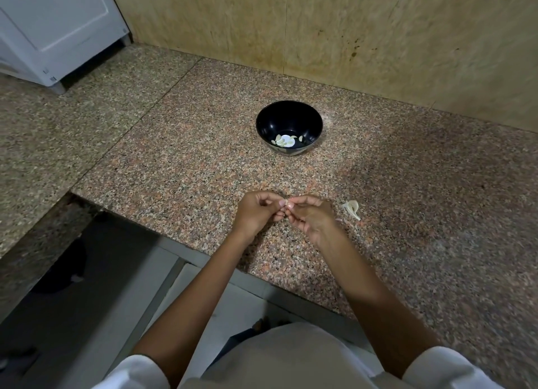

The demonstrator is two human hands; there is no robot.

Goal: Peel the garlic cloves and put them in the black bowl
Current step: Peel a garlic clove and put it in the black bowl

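The tabletop (174, 161) is speckled pink, brown and black. Beyond the left hand (256, 211) and right hand (311, 218), the black bowl (272, 120) is glossy, holding cream peeled cloves (280, 140) and a round white patch. The held clove (288, 204) pinched between both hands is pale pinkish white. Right of the right hand, a garlic piece (352, 208) is cream-white. The far wall (378, 39) is tan with brown stains.
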